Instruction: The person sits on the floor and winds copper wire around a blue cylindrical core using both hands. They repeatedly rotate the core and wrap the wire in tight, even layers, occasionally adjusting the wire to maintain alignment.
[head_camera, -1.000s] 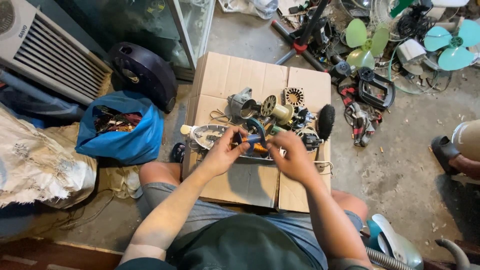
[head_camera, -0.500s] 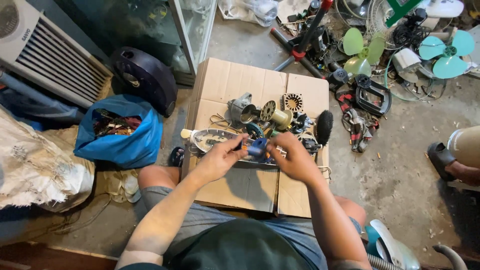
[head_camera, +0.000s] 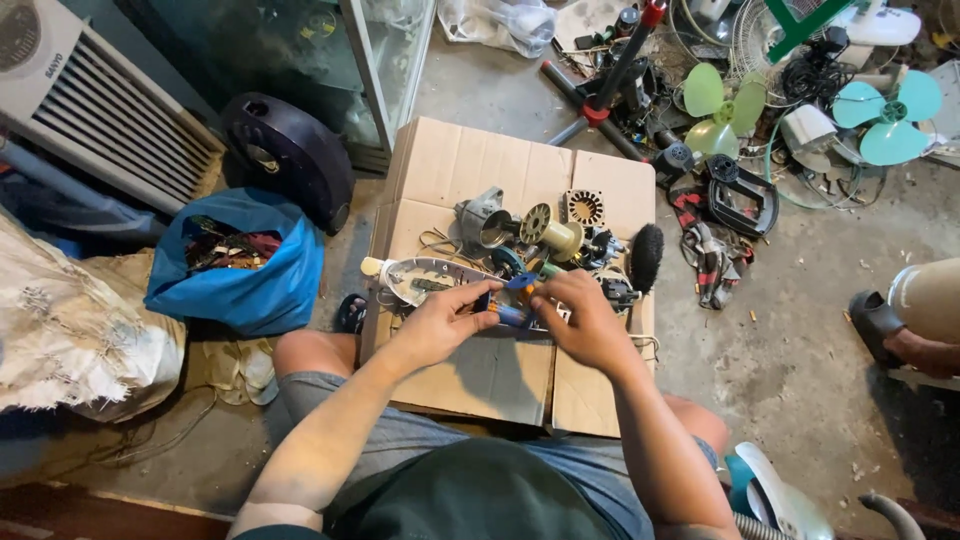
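Observation:
My left hand (head_camera: 442, 322) and my right hand (head_camera: 583, 322) meet over a flattened cardboard sheet (head_camera: 480, 165) on the floor. Between them they grip a small blue and orange tool (head_camera: 512, 312), fingers pinched on it from both sides. Just beyond the hands lie a grey metal plate (head_camera: 428, 278), a motor housing (head_camera: 478, 212), a brass-coloured rotor (head_camera: 550, 235), a round stator (head_camera: 585, 207) and a black brush (head_camera: 645, 256). My knees frame the cardboard's near edge.
A blue bag (head_camera: 240, 280) of scrap sits left, with a black round casing (head_camera: 288, 158) and a white ribbed appliance (head_camera: 90, 110) behind it. Green fan blades (head_camera: 725, 110), cables and tools litter the upper right. Another person's sandalled foot (head_camera: 885, 322) rests at right.
My hands have stayed over the cardboard, shifting slightly toward me while working the small tool; the view has drifted a little. Nothing else has moved.

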